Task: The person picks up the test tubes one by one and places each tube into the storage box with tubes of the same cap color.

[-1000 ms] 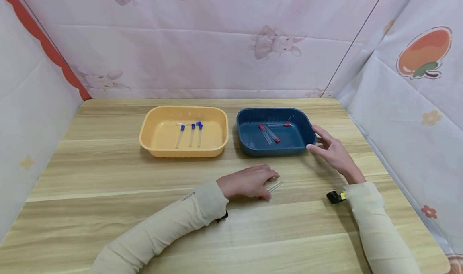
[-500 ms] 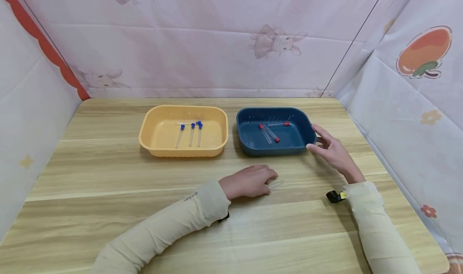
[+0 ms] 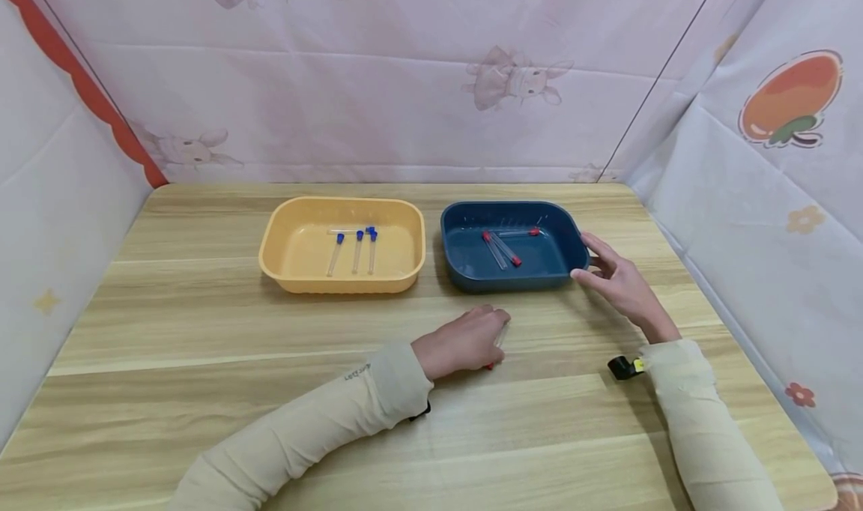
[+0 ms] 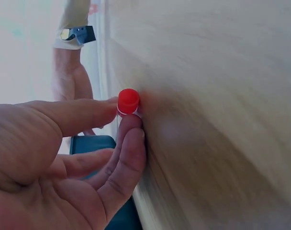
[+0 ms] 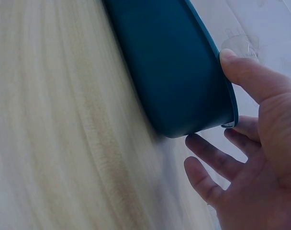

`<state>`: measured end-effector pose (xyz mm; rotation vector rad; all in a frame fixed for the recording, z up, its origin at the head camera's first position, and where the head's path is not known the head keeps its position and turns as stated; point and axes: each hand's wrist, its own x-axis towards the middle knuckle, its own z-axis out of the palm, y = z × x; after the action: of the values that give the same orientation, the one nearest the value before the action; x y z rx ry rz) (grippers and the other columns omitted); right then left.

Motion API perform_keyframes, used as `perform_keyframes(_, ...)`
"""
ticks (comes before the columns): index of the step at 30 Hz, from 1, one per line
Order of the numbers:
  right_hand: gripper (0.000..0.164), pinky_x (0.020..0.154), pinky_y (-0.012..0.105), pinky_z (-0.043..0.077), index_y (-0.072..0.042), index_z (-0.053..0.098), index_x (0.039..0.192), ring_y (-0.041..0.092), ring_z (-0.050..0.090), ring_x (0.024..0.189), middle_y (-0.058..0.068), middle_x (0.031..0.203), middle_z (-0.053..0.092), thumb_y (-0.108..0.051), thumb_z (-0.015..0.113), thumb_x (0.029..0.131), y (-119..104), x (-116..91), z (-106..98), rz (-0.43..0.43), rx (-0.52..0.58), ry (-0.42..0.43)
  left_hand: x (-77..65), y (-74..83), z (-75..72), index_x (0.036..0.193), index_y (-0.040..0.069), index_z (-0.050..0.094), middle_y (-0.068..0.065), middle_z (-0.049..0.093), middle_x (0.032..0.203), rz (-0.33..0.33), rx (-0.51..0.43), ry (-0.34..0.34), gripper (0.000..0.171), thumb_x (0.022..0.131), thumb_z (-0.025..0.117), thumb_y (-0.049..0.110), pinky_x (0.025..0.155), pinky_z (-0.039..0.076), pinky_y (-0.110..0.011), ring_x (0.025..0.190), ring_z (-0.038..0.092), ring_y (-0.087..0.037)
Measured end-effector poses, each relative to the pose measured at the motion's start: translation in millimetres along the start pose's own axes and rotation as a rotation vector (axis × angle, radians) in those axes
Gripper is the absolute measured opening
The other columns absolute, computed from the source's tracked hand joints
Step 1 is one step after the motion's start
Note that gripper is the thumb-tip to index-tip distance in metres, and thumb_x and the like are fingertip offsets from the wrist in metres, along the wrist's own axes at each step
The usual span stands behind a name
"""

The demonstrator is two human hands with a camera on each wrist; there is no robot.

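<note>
My left hand [image 3: 465, 340] is low over the table in front of the bins. Between thumb and fingers it pinches a clear test tube [image 3: 502, 336] with a red cap [image 4: 128, 99]; the left wrist view looks straight at the cap end, and the fingers hide part of the tube. At the right end of the dark blue plastic bin [image 3: 512, 282], my right hand [image 3: 623, 290] has its thumb and fingers spread loosely about the front corner. The right wrist view shows that thumb [image 5: 230, 57] at the rim. Inside this bin lie 3 red-capped test tubes [image 3: 495, 252].
To the left stands a yellow plastic bin [image 3: 340, 286] holding several blue-capped test tubes [image 3: 357, 255]. Both bins rest on a wood-grain table [image 3: 202, 324]. Patterned cloth walls [image 3: 377, 106] rise behind the table and at both sides.
The left hand has drawn slightly left and its fingers have closed in on the red-capped test tube, which now points more steeply away. The right hand has kept its place at the blue bin.
</note>
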<state>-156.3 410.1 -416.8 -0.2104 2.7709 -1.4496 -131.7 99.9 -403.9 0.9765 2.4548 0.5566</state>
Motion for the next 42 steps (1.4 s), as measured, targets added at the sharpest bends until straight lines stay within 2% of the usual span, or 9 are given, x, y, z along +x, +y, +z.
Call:
perform_keyframes(6, 0.075, 0.089, 0.007, 0.046, -0.019, 0.028, 0.165, 0.038, 0.051, 0.133, 0.008, 0.17, 0.021, -0.022, 0.069, 0.102, 1, 0, 0, 0.007, 0.01, -0.004, -0.2, 0.9, 1.5, 0.119, 0.005, 0.062, -0.004, 0.059, 0.098, -0.031, 0.005, 0.022, 0.03, 0.095, 0.075, 0.019, 0.086, 0.049, -0.028, 0.097, 0.054, -0.018)
perform_keyframes(11, 0.075, 0.089, 0.007, 0.046, -0.02, 0.028, 0.165, 0.038, 0.051, 0.133, 0.007, 0.171, 0.021, -0.022, 0.069, 0.102, 2, 0, 0, 0.009, 0.006, -0.005, -2.1, -1.0, -1.6, 0.143, 0.006, 0.055, -0.007, 0.058, 0.117, -0.042, 0.019, 0.012, 0.056, 0.097, 0.075, 0.029, 0.092, 0.051, -0.03, 0.1, 0.055, -0.019)
perform_keyframes(16, 0.075, 0.091, 0.007, 0.045, -0.019, 0.028, 0.165, 0.038, 0.051, 0.133, 0.007, 0.171, 0.02, -0.023, 0.069, 0.102, 1, 0, 0, 0.004, 0.009, -0.004, -1.8, -9.7, -7.1, 0.155, 0.011, 0.046, -0.008, 0.046, 0.124, 0.007, 0.032, -0.011, 0.075, 0.093, 0.077, 0.041, 0.09, 0.051, -0.029, 0.098, 0.055, -0.018)
perform_keyframes(20, 0.075, 0.09, 0.007, 0.045, -0.018, 0.028, 0.165, 0.039, 0.051, 0.133, 0.008, 0.171, 0.02, -0.022, 0.069, 0.102, 1, 0, 0, 0.001, 0.008, -0.005, -0.7, -17.2, -9.0, 0.158, 0.013, 0.042, -0.006, 0.044, 0.128, 0.078, 0.025, -0.059, 0.086, 0.088, 0.082, 0.047, 0.096, 0.048, -0.027, 0.107, 0.052, -0.017)
perform_keyframes(23, 0.075, 0.09, 0.007, 0.046, -0.018, 0.028, 0.165, 0.039, 0.051, 0.133, 0.009, 0.171, 0.02, -0.021, 0.069, 0.102, 0, 0, 0, -0.002, 0.008, -0.005, 0.6, -20.1, -8.2, 0.158, 0.012, 0.042, -0.005, 0.044, 0.131, 0.126, 0.048, -0.08, 0.091, 0.086, 0.083, 0.049, 0.1, 0.044, -0.026, 0.116, 0.046, -0.016)
perform_keyframes(27, 0.075, 0.09, 0.007, 0.046, -0.018, 0.029, 0.165, 0.038, 0.051, 0.133, 0.008, 0.171, 0.021, -0.021, 0.069, 0.102, 0, 0, 0, -0.005, 0.006, -0.002, 1.9, -21.5, -7.0, 0.156, 0.011, 0.044, -0.004, 0.043, 0.136, 0.168, 0.102, -0.074, 0.093, 0.083, 0.086, 0.049, 0.106, 0.04, -0.025, 0.124, 0.04, -0.018)
perform_keyframes(34, 0.075, 0.089, 0.007, 0.046, -0.018, 0.029, 0.165, 0.037, 0.051, 0.132, 0.008, 0.17, 0.021, -0.022, 0.069, 0.102, -1, 0, 0, 0.003, -0.007, 0.002, 1.7, -21.7, -7.0, 0.157, 0.008, 0.043, -0.006, 0.042, 0.143, 0.181, 0.168, -0.053, 0.096, 0.082, 0.087, 0.049, 0.111, 0.037, -0.025, 0.13, 0.037, -0.02)
perform_keyframes(42, 0.075, 0.089, 0.007, 0.046, -0.018, 0.028, 0.165, 0.038, 0.051, 0.132, 0.009, 0.17, 0.021, -0.021, 0.069, 0.102, 0, 0, 0, 0.0, -0.005, -0.001, 3.9, -23.1, -4.7, 0.156, 0.007, 0.044, -0.006, 0.042, 0.143, 0.193, 0.219, -0.043, 0.095, 0.082, 0.086, 0.052, 0.112, 0.037, -0.024, 0.129, 0.037, -0.019)
